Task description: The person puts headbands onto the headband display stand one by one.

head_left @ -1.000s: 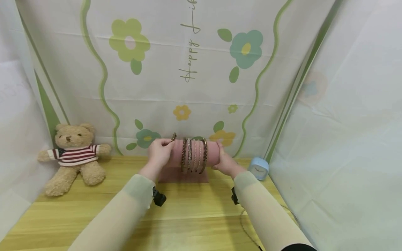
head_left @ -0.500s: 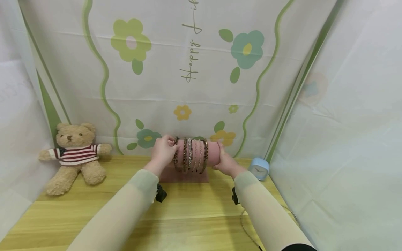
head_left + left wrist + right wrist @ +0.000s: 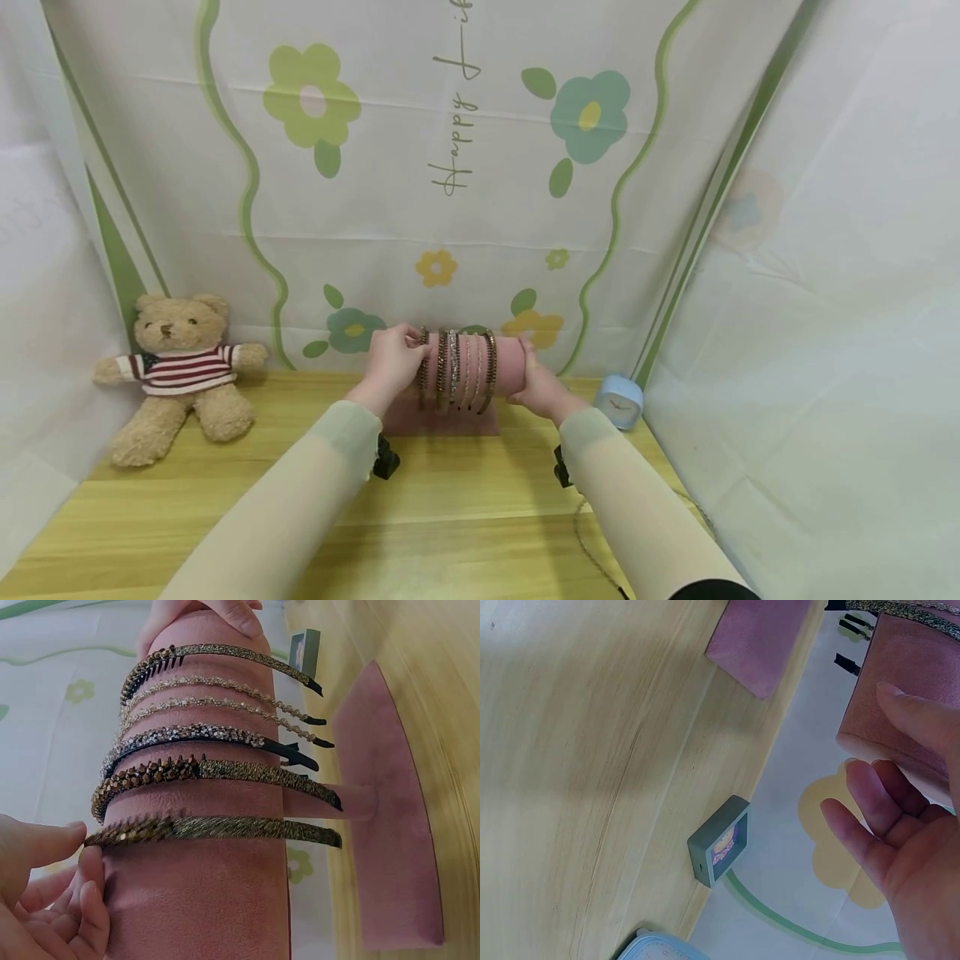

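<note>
A pink velvet headband stand (image 3: 512, 365) lies as a horizontal roll over a flat pink base (image 3: 394, 840). Several beaded headbands sit side by side around the roll, such as a silver-beaded headband (image 3: 195, 737) and a brown-beaded headband (image 3: 255, 771). At the roll's left end, my left hand (image 3: 392, 362) pinches the outermost gold-brown headband (image 3: 247, 827) at its beaded top between thumb and forefinger; its dark tip reaches down the near side of the roll. My right hand (image 3: 543, 387) grips the right end of the roll, thumb on the velvet and fingers bent at the end (image 3: 930, 847).
A teddy bear (image 3: 183, 367) in a striped sweater sits at the left. On the right stand a blue clock (image 3: 618, 402) and a small grey-green frame (image 3: 720, 840). A thin cord (image 3: 588, 550) lies by the right forearm. A flowered cloth (image 3: 487, 208) hangs behind the wooden table.
My left hand has moved right with the pinched headband, which has come down around the roll's left end beside the others. My right hand stays on the right end.
</note>
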`<state>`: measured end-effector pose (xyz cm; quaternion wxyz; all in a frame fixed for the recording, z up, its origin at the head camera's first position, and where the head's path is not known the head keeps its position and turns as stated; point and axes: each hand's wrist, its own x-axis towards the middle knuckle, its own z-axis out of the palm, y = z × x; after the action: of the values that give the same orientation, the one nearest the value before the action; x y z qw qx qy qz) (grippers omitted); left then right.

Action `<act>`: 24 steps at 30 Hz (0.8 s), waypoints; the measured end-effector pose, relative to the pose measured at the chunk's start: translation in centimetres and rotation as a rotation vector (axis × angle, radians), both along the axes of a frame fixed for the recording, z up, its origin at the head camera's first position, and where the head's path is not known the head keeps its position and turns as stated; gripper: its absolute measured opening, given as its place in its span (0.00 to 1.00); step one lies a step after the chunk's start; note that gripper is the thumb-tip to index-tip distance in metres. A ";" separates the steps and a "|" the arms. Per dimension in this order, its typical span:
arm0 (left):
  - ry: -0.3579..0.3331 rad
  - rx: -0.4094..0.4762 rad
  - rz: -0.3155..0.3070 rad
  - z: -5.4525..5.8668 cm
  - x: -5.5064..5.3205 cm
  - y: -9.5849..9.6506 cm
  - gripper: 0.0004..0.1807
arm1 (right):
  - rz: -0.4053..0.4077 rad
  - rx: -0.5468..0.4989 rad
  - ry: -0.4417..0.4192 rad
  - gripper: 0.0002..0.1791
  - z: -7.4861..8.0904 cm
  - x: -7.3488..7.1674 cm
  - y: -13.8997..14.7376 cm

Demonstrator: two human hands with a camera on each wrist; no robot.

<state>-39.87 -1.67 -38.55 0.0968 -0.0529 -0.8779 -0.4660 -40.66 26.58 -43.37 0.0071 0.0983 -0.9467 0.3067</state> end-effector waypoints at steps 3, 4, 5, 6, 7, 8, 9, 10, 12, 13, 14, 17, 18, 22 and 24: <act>0.016 -0.030 0.004 0.0 0.0 0.0 0.14 | 0.004 -0.004 0.000 0.69 0.0 0.0 0.0; 0.020 -0.033 0.005 0.1 0.0 0.1 0.13 | 0.005 -0.004 0.001 0.69 0.0 0.0 0.0; 0.023 -0.035 0.006 0.1 0.0 0.1 0.13 | 0.005 -0.007 0.002 0.69 0.0 0.0 0.0; 0.024 -0.036 0.006 0.1 0.0 0.1 0.13 | 0.006 -0.007 0.002 0.69 0.0 0.0 0.0; 0.024 -0.036 0.006 0.1 0.0 0.2 0.14 | 0.006 -0.007 0.001 0.69 0.0 0.0 0.0; 0.024 -0.038 0.006 0.1 0.0 0.2 0.14 | 0.005 -0.009 -0.001 0.69 0.0 0.0 0.0; 0.024 -0.045 0.007 0.1 0.0 0.3 0.15 | 0.004 -0.009 -0.002 0.69 0.0 0.0 0.0; 0.024 -0.053 0.007 0.1 0.0 0.3 0.15 | 0.002 -0.012 -0.003 0.69 0.1 0.0 0.0; 0.026 -0.069 0.008 0.1 -0.1 0.4 0.16 | -0.001 -0.016 -0.006 0.69 0.1 0.1 0.0; 0.029 -0.070 0.005 0.1 -0.1 0.3 0.16 | -0.001 -0.019 -0.007 0.69 0.1 0.1 0.0; 0.034 -0.065 0.002 0.1 -0.1 0.2 0.16 | -0.002 -0.019 -0.008 0.69 0.1 0.1 0.0; 0.080 -0.064 0.008 0.0 -0.1 -0.8 0.15 | -0.001 -0.020 -0.009 0.69 0.1 0.1 0.0; 0.105 -0.063 0.010 -0.1 -0.1 -1.4 0.16 | 0.001 -0.017 -0.009 0.69 0.0 0.1 0.0; 0.183 -0.110 -0.014 -0.9 -0.3 -5.1 0.22 | 0.005 -0.019 -0.006 0.69 0.0 0.0 -0.1; 0.165 -0.145 -0.073 -1.4 -0.4 -7.1 0.29 | 0.004 -0.018 -0.002 0.69 0.0 0.0 0.0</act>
<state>-40.29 -8.77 -39.96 0.1475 -0.1299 -0.8959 -0.3985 -40.71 26.60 -43.40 0.0066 0.1001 -0.9436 0.3155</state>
